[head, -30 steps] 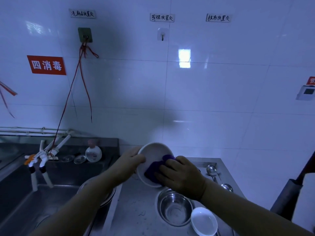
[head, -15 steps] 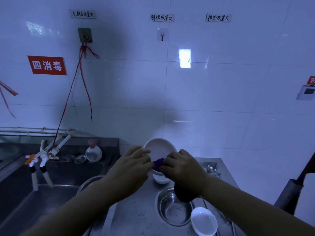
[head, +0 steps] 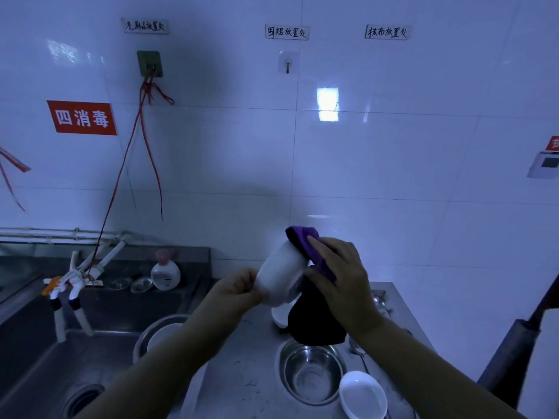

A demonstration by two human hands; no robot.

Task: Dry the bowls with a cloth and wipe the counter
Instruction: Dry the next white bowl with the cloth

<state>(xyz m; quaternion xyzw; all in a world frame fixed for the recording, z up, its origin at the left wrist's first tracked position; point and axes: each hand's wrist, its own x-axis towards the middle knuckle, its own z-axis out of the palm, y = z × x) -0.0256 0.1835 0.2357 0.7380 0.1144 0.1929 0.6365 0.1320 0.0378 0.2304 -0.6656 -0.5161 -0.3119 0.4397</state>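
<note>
Writing on wall: red sign point(head: 81, 117) with white characters 四消毒; three small handwritten paper labels along the top, the middle label point(head: 286, 32) reading 围裙放置处, the right label point(head: 387, 32) reading 抹布放置处, the left label point(head: 145, 26) ending 放置处, its first characters unclear. Soap bottle point(head: 165, 275) at the back of the sink carries a label too small to read.

White bowl point(head: 281, 278): held in the air above the steel table point(head: 239, 385), tipped on its side, base toward the lower left, mouth toward the upper right, axis slanting that way.

Left hand point(head: 237, 293): grip closed on the base end of the white bowl.

Right hand point(head: 340, 279): fingers curled over the purple cloth point(head: 305, 246), pressing it against the mouth and rim of the white bowl; the cloth's dark loose end hangs down below the bowl.

On the table: steel bowl point(head: 311, 373), upright, mouth up; small white dish point(head: 363, 394) just beside it at the near right; another white bowl point(head: 279, 317) partly hidden behind the hanging cloth; spoons point(head: 378, 300) along the right edge.

In the sink point(head: 39, 367): a steel basin point(head: 160, 334) at the right side.
</note>
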